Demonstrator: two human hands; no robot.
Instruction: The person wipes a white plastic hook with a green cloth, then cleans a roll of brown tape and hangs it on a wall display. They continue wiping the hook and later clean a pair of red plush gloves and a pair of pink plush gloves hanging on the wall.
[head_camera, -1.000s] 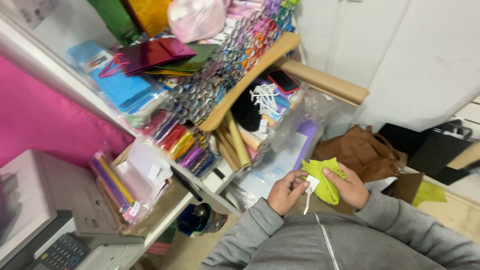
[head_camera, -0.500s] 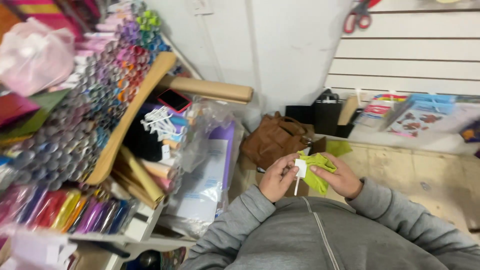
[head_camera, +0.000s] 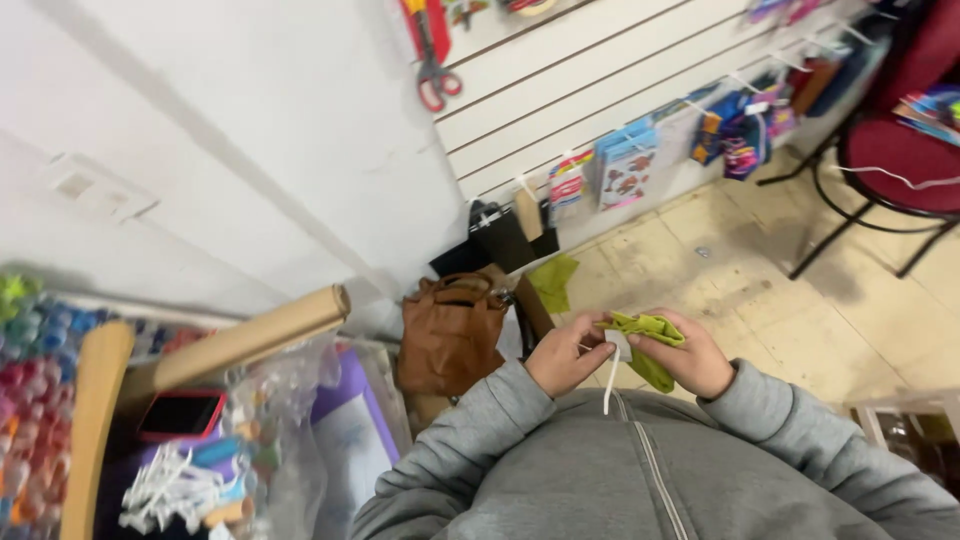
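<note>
Close in front of my chest, my right hand (head_camera: 683, 357) grips a small folded piece of lime green paper (head_camera: 648, 340). My left hand (head_camera: 562, 354) pinches a thin white strip (head_camera: 610, 372) that hangs down from the paper's left edge. Both hands touch the piece and sit just above my grey zipped sweatshirt (head_camera: 640, 470). The green piece is partly hidden by my right fingers.
A brown leather bag (head_camera: 450, 332) stands on the floor ahead, beside a green sheet (head_camera: 553, 281). A cardboard tube (head_camera: 240, 340), a red phone (head_camera: 180, 413) and craft supplies lie at left. Packets hang on a slat wall (head_camera: 640, 170); a red chair (head_camera: 890, 160) stands at right.
The view has swung right, from the shelves of paper and rolls to the wall, floor and chair. Both hands have stayed together on the green paper throughout.
</note>
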